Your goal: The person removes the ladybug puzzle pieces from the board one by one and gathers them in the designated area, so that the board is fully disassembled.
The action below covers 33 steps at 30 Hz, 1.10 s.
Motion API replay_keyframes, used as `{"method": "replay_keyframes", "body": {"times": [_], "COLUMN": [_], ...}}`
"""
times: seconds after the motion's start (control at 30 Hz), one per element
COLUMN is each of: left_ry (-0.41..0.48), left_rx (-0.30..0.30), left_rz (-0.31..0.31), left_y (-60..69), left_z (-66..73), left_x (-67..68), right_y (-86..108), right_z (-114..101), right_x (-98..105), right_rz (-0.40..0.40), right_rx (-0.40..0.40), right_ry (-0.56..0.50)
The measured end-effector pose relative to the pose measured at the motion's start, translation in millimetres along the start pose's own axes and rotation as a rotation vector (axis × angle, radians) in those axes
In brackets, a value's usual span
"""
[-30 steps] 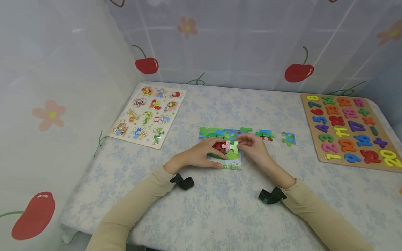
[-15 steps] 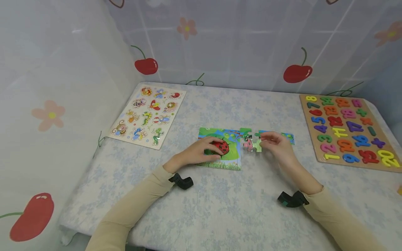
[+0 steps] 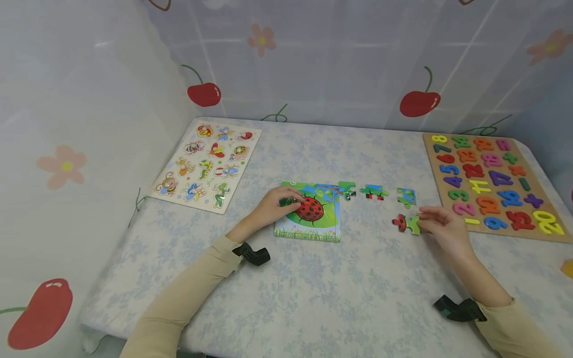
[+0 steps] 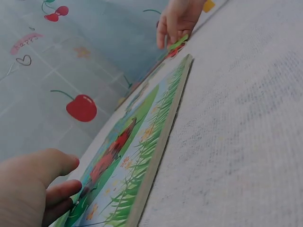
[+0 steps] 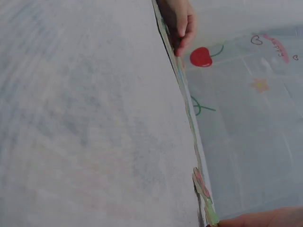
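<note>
A jigsaw piece, red with black spots and light green, is pinched at its right edge by my right hand. In the left wrist view that piece appears slightly tilted, at the far fingertips. My left hand has its relaxed fingers over the left side of the ladybug puzzle board, and it holds nothing. Three loose pieces form a row right of the board: a green piece at its upper right corner, a middle piece and a blue-green piece.
An insect picture board lies at the back left. The number board is at the right, close beyond my right hand. A patterned cloth covers the table, and a curtain hangs behind its back edge.
My right hand has carried the pinched piece rightward from above the puzzle board to below the blue-green piece. My left hand has drawn back slightly left, uncovering more of the ladybug.
</note>
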<state>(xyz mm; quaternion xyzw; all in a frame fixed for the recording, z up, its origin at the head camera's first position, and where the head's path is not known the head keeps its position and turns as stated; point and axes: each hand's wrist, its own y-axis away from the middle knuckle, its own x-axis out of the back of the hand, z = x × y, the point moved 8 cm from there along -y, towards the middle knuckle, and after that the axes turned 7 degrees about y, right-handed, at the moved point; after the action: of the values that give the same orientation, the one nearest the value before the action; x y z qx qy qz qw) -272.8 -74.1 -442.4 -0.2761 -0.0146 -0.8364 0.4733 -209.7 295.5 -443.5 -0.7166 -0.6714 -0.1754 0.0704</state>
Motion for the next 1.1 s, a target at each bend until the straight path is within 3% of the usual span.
{"method": "replay_keyframes", "body": {"times": [0.2, 0.3, 0.47, 0.57, 0.9, 1.1], "left_ry": [-0.028, -0.042, -0.079, -0.093, -0.089, -0.064], "left_rx": [0.000, -0.003, -0.027, -0.039, 0.012, 0.013], "left_rz": [-0.014, -0.022, -0.038, -0.044, -0.073, -0.082], "left_y": [0.8, 0.9, 0.6, 0.3, -0.2, 0.7], "left_z": [1.1, 2.7, 2.5, -0.4, -15.2, -13.2], "left_x": [-1.1, -1.1, 0.9, 3.3, 15.1, 16.1], "right_y": [-1.1, 0.6, 3.5, 1.2, -10.5, -14.0], "right_z": [5, 3, -14, -35, -82, -90], "right_x": [4, 4, -8, -32, -149, -194], "right_rz": [0.055, 0.065, 0.051, -0.014, -0.272, -0.306], "right_rx": [-0.032, -0.057, -0.021, 0.056, 0.260, 0.290], "right_ry": [0.138, 0.157, 0.234, 0.282, 0.234, 0.304]}}
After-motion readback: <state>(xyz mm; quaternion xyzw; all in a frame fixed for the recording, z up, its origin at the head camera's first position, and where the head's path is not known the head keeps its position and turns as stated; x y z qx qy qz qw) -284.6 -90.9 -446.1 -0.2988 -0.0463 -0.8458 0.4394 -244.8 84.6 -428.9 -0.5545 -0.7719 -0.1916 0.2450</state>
